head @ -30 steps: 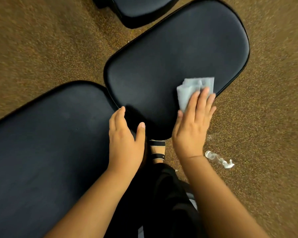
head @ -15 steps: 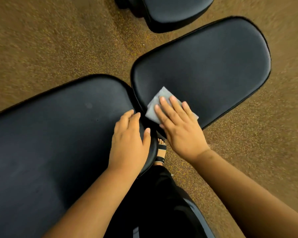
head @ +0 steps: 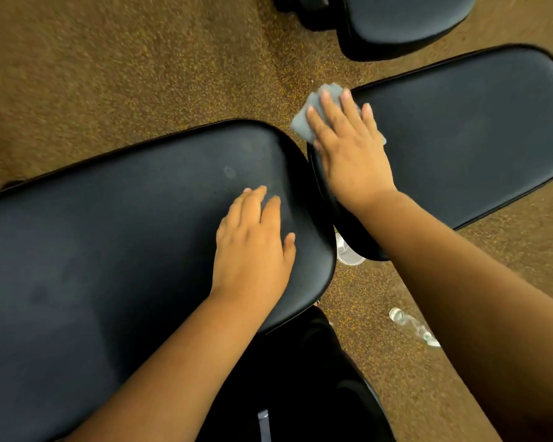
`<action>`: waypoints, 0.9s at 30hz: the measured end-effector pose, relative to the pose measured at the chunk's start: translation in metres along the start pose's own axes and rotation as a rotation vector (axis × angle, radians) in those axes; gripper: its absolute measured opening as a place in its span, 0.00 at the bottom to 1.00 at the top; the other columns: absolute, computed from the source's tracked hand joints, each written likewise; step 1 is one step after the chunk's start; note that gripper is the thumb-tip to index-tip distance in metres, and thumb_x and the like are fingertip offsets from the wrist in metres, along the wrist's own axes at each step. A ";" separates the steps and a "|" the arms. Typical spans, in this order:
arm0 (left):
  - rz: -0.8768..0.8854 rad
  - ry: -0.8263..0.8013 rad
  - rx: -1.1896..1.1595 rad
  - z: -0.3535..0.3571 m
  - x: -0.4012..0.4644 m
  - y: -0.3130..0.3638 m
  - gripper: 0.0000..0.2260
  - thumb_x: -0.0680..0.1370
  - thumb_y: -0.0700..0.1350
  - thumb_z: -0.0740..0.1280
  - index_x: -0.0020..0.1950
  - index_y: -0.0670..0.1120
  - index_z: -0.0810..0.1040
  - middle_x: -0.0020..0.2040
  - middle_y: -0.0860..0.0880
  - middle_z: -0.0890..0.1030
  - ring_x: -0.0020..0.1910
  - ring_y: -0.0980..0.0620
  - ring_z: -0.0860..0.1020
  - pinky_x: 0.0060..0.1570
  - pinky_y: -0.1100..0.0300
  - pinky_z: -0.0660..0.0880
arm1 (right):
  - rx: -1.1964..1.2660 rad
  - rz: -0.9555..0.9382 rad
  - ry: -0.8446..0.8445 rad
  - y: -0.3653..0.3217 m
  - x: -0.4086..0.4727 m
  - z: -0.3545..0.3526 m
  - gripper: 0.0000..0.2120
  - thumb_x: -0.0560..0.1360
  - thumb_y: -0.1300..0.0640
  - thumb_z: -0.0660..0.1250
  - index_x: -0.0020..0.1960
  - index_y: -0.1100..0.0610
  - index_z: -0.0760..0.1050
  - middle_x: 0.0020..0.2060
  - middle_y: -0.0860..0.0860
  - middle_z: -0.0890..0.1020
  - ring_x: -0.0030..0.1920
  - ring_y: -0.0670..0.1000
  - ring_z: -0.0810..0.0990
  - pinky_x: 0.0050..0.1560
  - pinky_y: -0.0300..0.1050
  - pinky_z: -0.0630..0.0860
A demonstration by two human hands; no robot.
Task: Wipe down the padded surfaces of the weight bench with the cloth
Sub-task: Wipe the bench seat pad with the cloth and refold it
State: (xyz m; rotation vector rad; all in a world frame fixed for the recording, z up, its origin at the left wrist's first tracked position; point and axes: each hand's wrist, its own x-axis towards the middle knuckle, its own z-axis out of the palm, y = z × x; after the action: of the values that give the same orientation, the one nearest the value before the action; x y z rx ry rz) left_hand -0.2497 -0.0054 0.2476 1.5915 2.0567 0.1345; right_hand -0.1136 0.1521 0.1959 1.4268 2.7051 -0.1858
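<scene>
Speckled brown rubber floor (head: 141, 74) surrounds the long black padded backrest (head: 109, 234), where the left hand (head: 253, 247) rests flat. Right of it, the right hand (head: 345, 148) presses a folded grey cloth (head: 300, 121) on the black seat pad (head: 476, 138) corner; probably the backrest comes next.

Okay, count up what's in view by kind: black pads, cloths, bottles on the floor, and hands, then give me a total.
Black pads: 3, the long pad, the short pad, the far pad
Cloths: 1, grey cloth
Bottles: 1, clear bottle
Hands: 2, left hand, right hand
Total: 7
</scene>
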 end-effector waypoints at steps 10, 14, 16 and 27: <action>-0.096 0.018 0.089 -0.027 -0.002 -0.039 0.28 0.77 0.52 0.68 0.74 0.43 0.67 0.73 0.44 0.67 0.72 0.44 0.65 0.67 0.48 0.67 | -0.108 -0.149 -0.108 -0.019 -0.084 0.010 0.29 0.76 0.62 0.58 0.77 0.56 0.61 0.78 0.53 0.57 0.77 0.59 0.53 0.76 0.57 0.45; -0.201 0.030 0.110 -0.030 0.003 -0.044 0.30 0.78 0.54 0.66 0.76 0.44 0.63 0.75 0.44 0.63 0.73 0.44 0.62 0.68 0.48 0.64 | -0.147 -0.156 -0.112 -0.019 -0.004 0.002 0.24 0.78 0.59 0.56 0.73 0.59 0.67 0.75 0.57 0.63 0.77 0.61 0.56 0.74 0.60 0.51; -0.231 0.040 0.103 -0.030 0.002 -0.043 0.31 0.78 0.54 0.66 0.76 0.44 0.62 0.76 0.45 0.62 0.73 0.44 0.61 0.69 0.48 0.64 | -0.182 -0.184 -0.134 -0.017 0.019 0.000 0.19 0.78 0.57 0.57 0.67 0.62 0.73 0.71 0.59 0.70 0.76 0.62 0.59 0.74 0.61 0.53; -0.333 0.047 0.103 -0.022 -0.030 -0.038 0.31 0.78 0.56 0.65 0.76 0.43 0.62 0.76 0.44 0.62 0.73 0.44 0.61 0.69 0.48 0.63 | -0.236 -0.445 -0.116 0.001 -0.050 0.001 0.19 0.80 0.55 0.59 0.69 0.59 0.72 0.72 0.56 0.70 0.76 0.59 0.60 0.74 0.61 0.53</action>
State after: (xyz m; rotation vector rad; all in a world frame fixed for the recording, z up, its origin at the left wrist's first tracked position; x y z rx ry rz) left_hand -0.2880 -0.0396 0.2623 1.2891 2.3659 -0.0560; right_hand -0.0849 0.1117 0.2012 0.7206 2.7905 0.0269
